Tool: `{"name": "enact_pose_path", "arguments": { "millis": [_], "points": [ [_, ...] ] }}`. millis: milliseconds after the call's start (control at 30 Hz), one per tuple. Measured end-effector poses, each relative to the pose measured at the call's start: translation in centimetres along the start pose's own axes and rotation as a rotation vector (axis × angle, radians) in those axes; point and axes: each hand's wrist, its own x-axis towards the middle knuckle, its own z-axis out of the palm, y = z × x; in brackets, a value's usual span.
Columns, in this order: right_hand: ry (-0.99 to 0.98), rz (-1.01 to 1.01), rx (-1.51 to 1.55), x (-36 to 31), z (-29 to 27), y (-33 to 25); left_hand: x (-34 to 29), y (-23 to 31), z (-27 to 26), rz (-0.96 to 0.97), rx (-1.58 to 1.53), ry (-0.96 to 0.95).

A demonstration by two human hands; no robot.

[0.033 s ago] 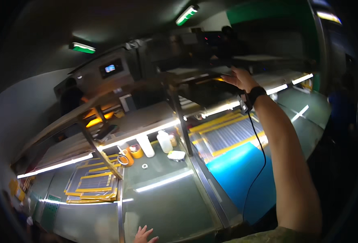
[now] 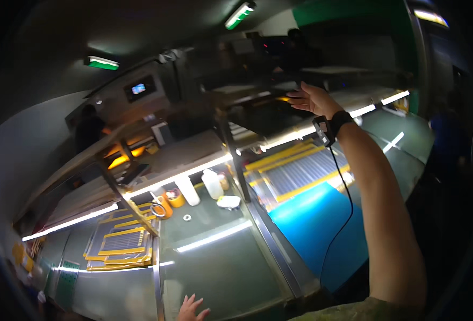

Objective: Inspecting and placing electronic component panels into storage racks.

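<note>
Two bare hands are showing, both released. The right hand [image 2: 318,101] is hanging high with its fingers stretched toward the left, lying in view against the far, dim part of a long shelf [image 2: 188,150]; whether the fingertips are touching anything there I cannot tell. A small black device [image 2: 322,131] is sitting at that wrist beside a dark band [image 2: 341,120], and a thin black cable [image 2: 349,208] is trailing down from it across a blue sheet [image 2: 317,224].

Low at the near edge, the left hand [image 2: 192,309] is spreading its fingers over the greenish counter [image 2: 220,273]; whether it is touching the surface I cannot tell. The shelf is running above the counter's back part, with bright tubes [image 2: 70,222] glowing along its front edge.

Beneath it, a white bottle [image 2: 187,191], a translucent jug [image 2: 212,184] and orange rolls [image 2: 175,199] are standing together, a small white box [image 2: 229,202] lying just in front of the jug. Yellow-edged frames [image 2: 123,242] are lying in a pile to the left; right of a metal strip [image 2: 274,247], larger yellow-edged panels [image 2: 300,174] are lying behind the blue sheet. Another person [image 2: 89,128] is appearing dimly at the far left.
</note>
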Motion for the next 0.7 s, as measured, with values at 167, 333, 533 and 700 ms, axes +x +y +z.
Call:
{"name": "enact_pose_path", "arguments": {
  "millis": [167,333,533,700],
  "points": [
    [-0.384,0.089,-1.838,-12.0,-16.5,7.5,5.4,6.5,0.0,0.155,-0.067,-0.003],
    [-0.014,0.636,-1.907,-33.7,-22.3,12.8,9.9,12.4,3.1,0.334,-0.163,-0.146],
    [0.408,0.6,-1.394,-44.6,-17.8,14.8,10.5,16.7,6.8,0.501,-0.119,-0.336],
    [0.469,0.816,-0.717,-52.8,-12.3,13.7,9.5,17.4,6.7,0.463,-0.002,-0.303]
  ]
}}
